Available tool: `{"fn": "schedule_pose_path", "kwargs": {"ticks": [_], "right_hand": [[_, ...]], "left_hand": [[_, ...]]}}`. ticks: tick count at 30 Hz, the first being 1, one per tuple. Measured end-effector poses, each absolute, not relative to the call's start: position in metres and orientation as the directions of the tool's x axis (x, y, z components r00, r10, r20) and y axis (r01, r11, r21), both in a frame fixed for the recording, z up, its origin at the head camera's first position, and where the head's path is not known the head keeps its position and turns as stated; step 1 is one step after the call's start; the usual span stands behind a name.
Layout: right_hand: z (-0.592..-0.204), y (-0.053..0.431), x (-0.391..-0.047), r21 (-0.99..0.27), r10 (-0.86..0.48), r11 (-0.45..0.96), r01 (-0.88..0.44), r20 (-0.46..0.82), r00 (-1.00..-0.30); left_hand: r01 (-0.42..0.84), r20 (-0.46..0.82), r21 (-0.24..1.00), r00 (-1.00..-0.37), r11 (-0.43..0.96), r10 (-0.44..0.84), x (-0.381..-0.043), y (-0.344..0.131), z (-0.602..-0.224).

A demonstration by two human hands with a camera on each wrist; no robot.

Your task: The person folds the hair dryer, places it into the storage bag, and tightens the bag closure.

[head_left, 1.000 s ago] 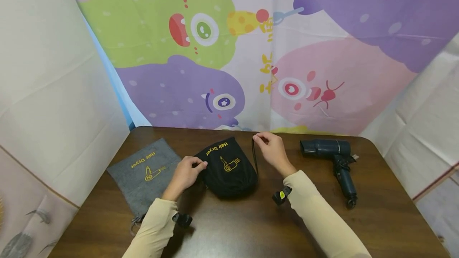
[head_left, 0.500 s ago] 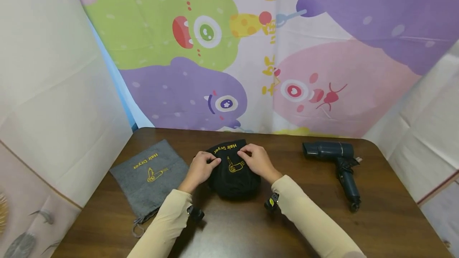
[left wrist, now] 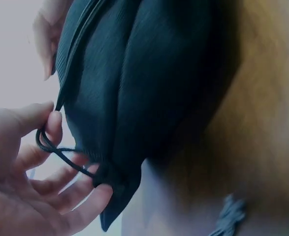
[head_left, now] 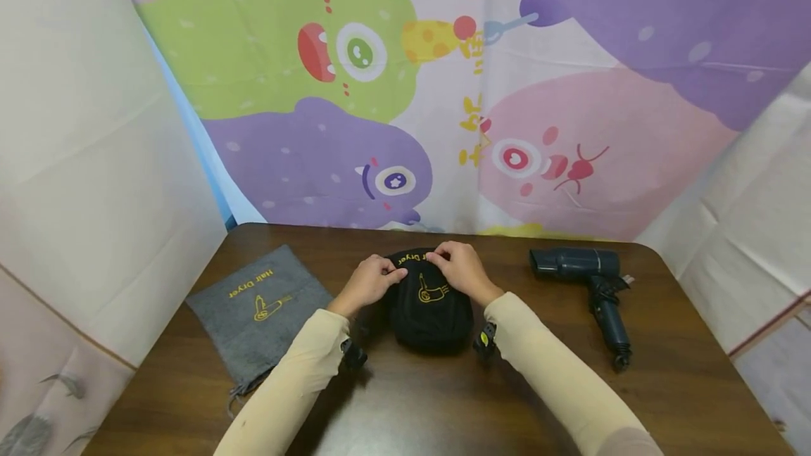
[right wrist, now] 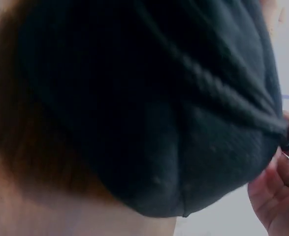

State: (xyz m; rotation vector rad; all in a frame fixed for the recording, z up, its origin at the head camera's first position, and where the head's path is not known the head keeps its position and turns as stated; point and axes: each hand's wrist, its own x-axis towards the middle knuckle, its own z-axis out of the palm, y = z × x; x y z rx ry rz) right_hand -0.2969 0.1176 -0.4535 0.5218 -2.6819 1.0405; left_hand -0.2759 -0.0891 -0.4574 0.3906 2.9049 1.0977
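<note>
A black drawstring bag (head_left: 434, 319) with yellow "Hair Dryer" lettering and a dryer drawing is at the table's middle, bulging as if filled; its contents are hidden. My left hand (head_left: 370, 281) is at its upper left edge. In the left wrist view, that thumb and index finger pinch a black cord (left wrist: 50, 146) beside the bag, the other fingers loosely spread. My right hand (head_left: 462, 271) pinches the bag's upper right edge, covering part of the lettering. At the right of the right wrist view, its fingers (right wrist: 277, 191) grip gathered dark fabric or cord; which one is unclear.
Left of the bag, a grey drawstring bag (head_left: 262, 315) with the same print lies flat. A dark hair dryer (head_left: 579, 264) with its cord wrapped round the handle lies at the right. A cartoon-printed cloth (head_left: 443, 104) hangs behind the brown table (head_left: 418, 407).
My right hand has come in from the outstretched black cord to the bag's upper edge. My left hand has moved right and up. The black bag has shifted right and turned straighter.
</note>
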Motion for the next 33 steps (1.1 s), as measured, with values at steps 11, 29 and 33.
{"fn": "schedule_pose_path", "kwargs": {"ticks": [11, 29, 33], "right_hand": [[-0.443, 0.12, -0.312, -0.781, -0.173, 0.566, -0.265, 0.202, -0.964], [-0.435, 0.112, -0.319, -0.771, -0.388, 0.562, -0.301, 0.076, -0.919], [-0.437, 0.113, -0.317, -0.749, -0.394, 0.598, -0.286, 0.036, -0.919]], "left_hand": [[-0.015, -0.082, 0.842, -0.992, 0.54, 0.1, -0.298, -0.1, -0.45], [-0.266, -0.27, 0.96, -0.962, 0.081, 0.033, -0.317, -0.089, -0.45], [-0.27, -0.273, 0.959, -0.962, 0.089, 0.026, -0.315, -0.088, -0.454]]}}
